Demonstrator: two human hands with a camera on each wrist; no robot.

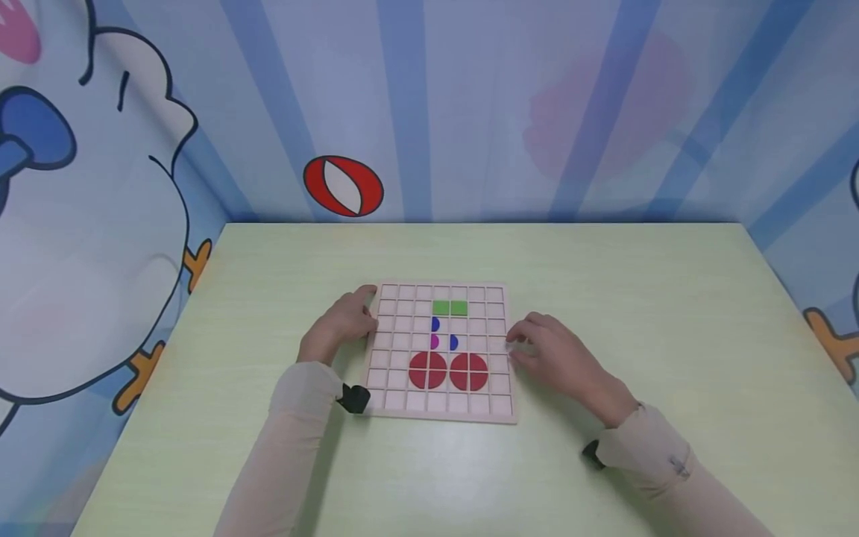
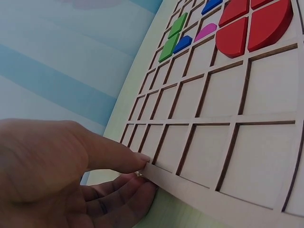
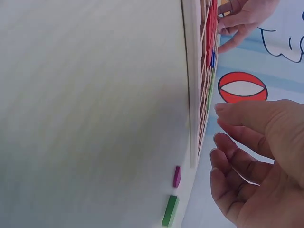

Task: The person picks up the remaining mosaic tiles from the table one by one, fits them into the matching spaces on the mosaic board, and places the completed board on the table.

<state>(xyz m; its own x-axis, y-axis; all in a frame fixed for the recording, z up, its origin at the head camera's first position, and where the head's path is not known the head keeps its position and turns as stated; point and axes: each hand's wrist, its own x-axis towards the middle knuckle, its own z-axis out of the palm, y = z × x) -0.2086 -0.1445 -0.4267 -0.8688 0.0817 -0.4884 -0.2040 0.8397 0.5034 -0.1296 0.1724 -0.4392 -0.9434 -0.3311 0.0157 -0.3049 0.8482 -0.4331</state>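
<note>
A wooden grid board (image 1: 439,417) lies flat on the table. In its cells sit two green squares (image 1: 441,308), two blue half-circles (image 1: 435,324), a magenta half-circle (image 1: 435,341) and two red circles (image 1: 419,362) made of quarter pieces. My left hand (image 1: 344,319) holds the board's left edge, thumb on the rim (image 2: 152,167) and the other fingers curled low against the side in the left wrist view. Beside the right edge, my right hand (image 1: 560,354) has loosely bent fingers (image 3: 230,159) with nothing between them and the thumb.
In the right wrist view, a small purple piece (image 3: 176,176) and a green block (image 3: 170,211) lie on the table past the board's end. The pale table (image 1: 604,261) meets a blue striped wall (image 1: 470,112) at the back. A cartoon figure (image 1: 80,261) is printed at left.
</note>
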